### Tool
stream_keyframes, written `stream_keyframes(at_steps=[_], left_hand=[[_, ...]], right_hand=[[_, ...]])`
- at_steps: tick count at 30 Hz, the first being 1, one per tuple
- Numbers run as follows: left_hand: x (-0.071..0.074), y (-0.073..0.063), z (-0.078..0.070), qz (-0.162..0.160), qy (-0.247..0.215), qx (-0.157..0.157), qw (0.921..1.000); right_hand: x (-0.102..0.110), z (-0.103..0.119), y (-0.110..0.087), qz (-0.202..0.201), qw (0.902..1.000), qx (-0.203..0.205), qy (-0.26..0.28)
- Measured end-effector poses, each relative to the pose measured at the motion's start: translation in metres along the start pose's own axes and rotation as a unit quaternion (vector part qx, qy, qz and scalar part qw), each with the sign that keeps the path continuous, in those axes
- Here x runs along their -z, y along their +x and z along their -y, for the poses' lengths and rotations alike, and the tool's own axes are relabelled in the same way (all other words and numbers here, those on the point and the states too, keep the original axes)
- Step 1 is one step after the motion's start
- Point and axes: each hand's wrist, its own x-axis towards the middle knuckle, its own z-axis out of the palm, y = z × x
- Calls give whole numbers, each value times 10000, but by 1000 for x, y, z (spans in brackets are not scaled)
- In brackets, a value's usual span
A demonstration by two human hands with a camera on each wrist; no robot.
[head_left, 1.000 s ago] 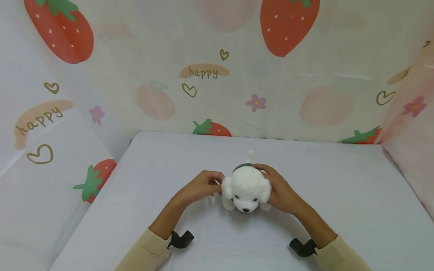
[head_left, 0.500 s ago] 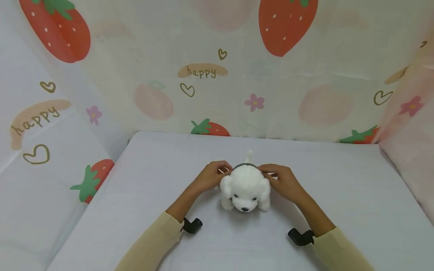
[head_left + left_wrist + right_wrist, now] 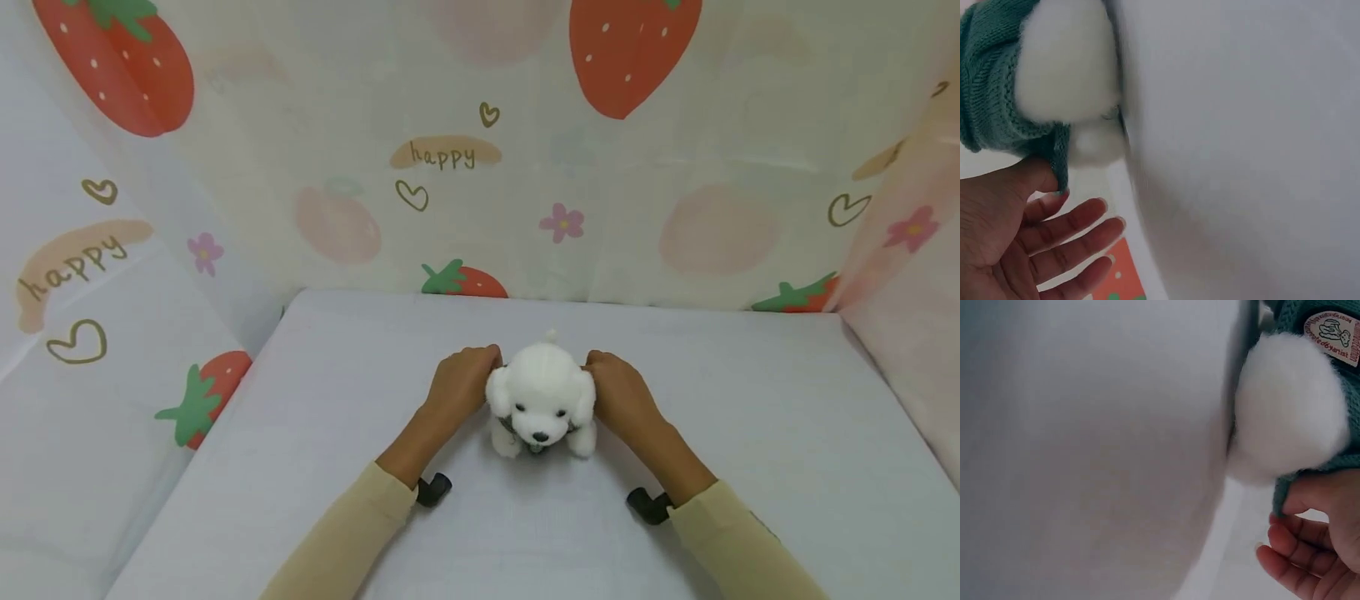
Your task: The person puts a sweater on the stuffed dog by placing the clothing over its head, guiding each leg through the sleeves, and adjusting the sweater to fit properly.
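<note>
A white plush dog (image 3: 542, 375) stands on the table, facing me, its tail tip just showing behind its head. Around its body is a green knitted sweater (image 3: 997, 81), with a white leg sticking out below. My left hand (image 3: 1010, 237) pinches an edge of this knit between thumb and index finger, the other fingers spread. On the other side, my right hand (image 3: 1319, 531) pinches the sweater's edge by the thumb, near an oval patch (image 3: 1335, 336). In the head view both hands are beside the dog, their fingertips hidden behind its ears.
The white-covered table (image 3: 375, 333) extends on all sides of the dog. Behind it hangs a pale curtain (image 3: 637, 167) printed with strawberries, hearts and "happy". Similar cloth closes the left and right sides. A black wrist mount (image 3: 435, 490) sticks out from the left sleeve.
My left hand has gone from beside the dog's ear to farther back. Both hands have turned and now grip the sweater. The dog's head has tipped up, and green knit shows under its chin.
</note>
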Motion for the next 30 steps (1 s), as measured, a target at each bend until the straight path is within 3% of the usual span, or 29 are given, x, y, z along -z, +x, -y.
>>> stream_keyframes(at_steps=[2, 4, 7, 10, 12, 15, 17, 20, 24, 30], left_hand=[[0, 0, -2, -24, 401, -150, 9991], [-1, -1, -4, 95, 424, -200, 9989], [3, -7, -7, 245, -57, -121, 9996], [11, -14, -7, 316, -934, 13, 9951], [17, -21, -4, 454, -1627, 17, 9856], [23, -30, -1, 945, -2407, -133, 9659], [24, -35, 1, 1266, -2746, -274, 9528], [19, -39, 1, 1442, -2942, -339, 9442], [11, -37, -4, 1375, -2824, -220, 9491], [5, -36, -12, 1199, -2325, -197, 9650]], right_hand=[[0, 1, 0, -1, 9999, -42, -101], [2, 1, -1, 87, 9999, -94, 63], [7, 0, -5, 165, 9984, -186, 502], [18, -1, -14, 149, 9915, -301, 1257], [24, 0, -22, 231, 9837, -296, 1761], [31, 1, -35, 656, 9649, -320, 2521], [32, 3, -41, 945, 9534, -401, 2838], [26, 7, -44, 1069, 9440, -518, 3079], [14, 14, -43, 862, 9492, -531, 2980], [5, 22, -40, 488, 9699, -558, 2320]])
